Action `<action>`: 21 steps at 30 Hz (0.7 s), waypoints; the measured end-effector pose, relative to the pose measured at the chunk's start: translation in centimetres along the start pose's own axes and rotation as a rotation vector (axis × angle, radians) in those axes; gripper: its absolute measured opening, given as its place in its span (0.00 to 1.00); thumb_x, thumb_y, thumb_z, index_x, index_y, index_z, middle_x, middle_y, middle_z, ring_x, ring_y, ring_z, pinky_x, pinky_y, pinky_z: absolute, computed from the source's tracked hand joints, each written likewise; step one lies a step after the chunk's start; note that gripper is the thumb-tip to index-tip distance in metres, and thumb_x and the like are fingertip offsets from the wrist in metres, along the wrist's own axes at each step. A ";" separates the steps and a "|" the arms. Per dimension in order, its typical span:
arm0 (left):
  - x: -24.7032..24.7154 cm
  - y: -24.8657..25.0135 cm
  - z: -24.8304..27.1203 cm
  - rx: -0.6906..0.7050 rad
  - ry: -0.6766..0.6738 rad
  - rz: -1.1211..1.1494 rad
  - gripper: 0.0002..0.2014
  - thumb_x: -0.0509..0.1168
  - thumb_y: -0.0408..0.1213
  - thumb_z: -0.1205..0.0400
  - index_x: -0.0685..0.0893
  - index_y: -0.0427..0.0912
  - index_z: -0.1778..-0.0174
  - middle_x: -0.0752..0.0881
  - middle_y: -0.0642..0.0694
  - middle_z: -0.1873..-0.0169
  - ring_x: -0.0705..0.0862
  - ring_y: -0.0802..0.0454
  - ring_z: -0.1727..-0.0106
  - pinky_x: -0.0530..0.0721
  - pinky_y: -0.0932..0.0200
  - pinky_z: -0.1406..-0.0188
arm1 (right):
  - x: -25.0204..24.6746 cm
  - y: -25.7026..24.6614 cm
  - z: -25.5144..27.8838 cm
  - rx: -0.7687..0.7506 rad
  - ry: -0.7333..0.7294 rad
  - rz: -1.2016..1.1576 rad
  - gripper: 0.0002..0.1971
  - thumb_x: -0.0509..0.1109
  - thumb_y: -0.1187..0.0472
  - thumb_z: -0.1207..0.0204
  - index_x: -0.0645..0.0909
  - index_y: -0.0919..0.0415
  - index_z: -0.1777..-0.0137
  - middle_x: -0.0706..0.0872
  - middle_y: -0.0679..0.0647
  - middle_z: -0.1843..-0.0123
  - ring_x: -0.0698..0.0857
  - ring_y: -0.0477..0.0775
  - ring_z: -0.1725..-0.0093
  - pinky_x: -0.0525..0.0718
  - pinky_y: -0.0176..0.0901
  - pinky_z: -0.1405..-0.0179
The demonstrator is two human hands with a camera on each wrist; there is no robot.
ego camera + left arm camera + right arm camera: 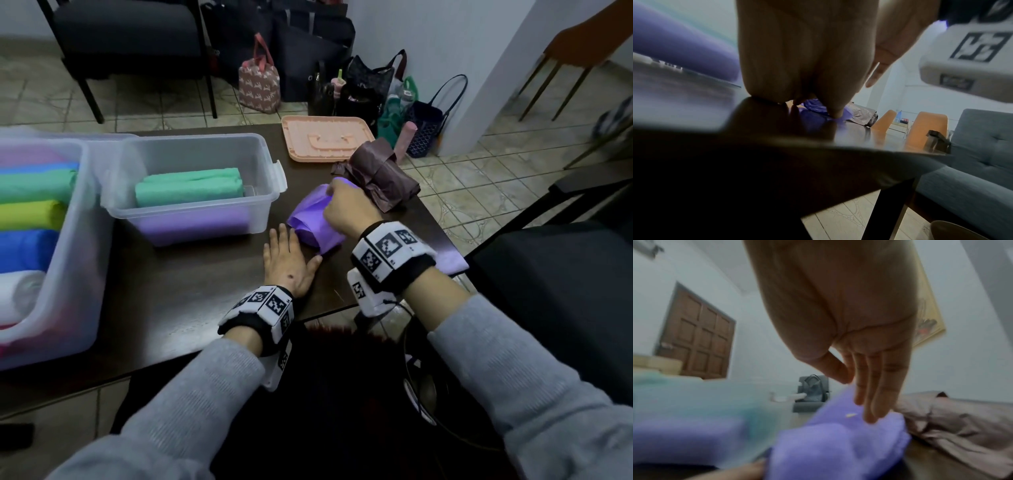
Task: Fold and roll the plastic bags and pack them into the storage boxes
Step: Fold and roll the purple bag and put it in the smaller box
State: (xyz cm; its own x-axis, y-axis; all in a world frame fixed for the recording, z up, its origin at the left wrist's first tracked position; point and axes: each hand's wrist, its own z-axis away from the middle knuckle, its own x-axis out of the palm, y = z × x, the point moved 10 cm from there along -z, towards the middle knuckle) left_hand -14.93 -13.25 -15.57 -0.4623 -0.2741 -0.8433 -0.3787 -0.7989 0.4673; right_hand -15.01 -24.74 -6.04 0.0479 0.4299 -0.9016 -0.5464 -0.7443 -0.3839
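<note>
A crumpled purple plastic bag lies on the dark table, one flat end trailing under my right wrist. My right hand sits on top of the bag and pinches its upper fold. The right wrist view shows its fingers reaching down into the purple bag. Flat on the table lies my left hand, fingers straight, touching the bag's near left edge. A small clear box holds green rolls over a purple one.
A large clear box of coloured rolls stands at the left. A folded brown bag lies just behind my right hand, with a pink lid beyond it. The table edge runs close on the right. Handbags stand on the floor behind.
</note>
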 end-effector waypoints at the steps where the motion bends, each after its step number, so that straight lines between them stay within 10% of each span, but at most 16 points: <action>1: 0.0 0.0 0.0 0.001 -0.005 0.022 0.38 0.52 0.55 0.15 0.43 0.36 0.18 0.39 0.40 0.17 0.36 0.44 0.17 0.36 0.49 0.21 | -1.5 0.3 -0.4 0.002 0.074 0.013 0.19 0.55 0.70 0.21 0.67 0.65 0.30 0.77 0.66 0.30 0.77 0.66 0.32 0.75 0.54 0.36; 13: -4.6 1.5 -1.5 0.070 0.059 0.401 0.45 0.68 0.45 0.21 0.46 0.34 0.18 0.58 0.37 0.19 0.58 0.43 0.19 0.55 0.57 0.23 | -0.1 1.2 -4.0 -0.248 -0.121 0.272 0.32 0.70 0.70 0.35 0.71 0.53 0.30 0.74 0.55 0.30 0.74 0.59 0.30 0.75 0.56 0.32; 21: -6.9 1.6 -2.2 0.065 0.121 0.382 0.14 0.63 0.43 0.17 0.86 0.39 0.43 0.87 0.38 0.47 0.83 0.44 0.44 0.72 0.64 0.52 | 0.0 2.9 -1.1 -0.233 -0.192 0.293 0.26 0.78 0.66 0.39 0.66 0.57 0.48 0.76 0.56 0.47 0.79 0.60 0.46 0.80 0.53 0.46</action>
State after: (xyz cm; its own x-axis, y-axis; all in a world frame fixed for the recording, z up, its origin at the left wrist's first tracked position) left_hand -10.64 -13.82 -9.60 -0.4830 -0.6089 -0.6292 -0.2499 -0.5929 0.7655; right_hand -15.68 -27.39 -7.38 -0.2505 0.2542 -0.9342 -0.3090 -0.9354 -0.1717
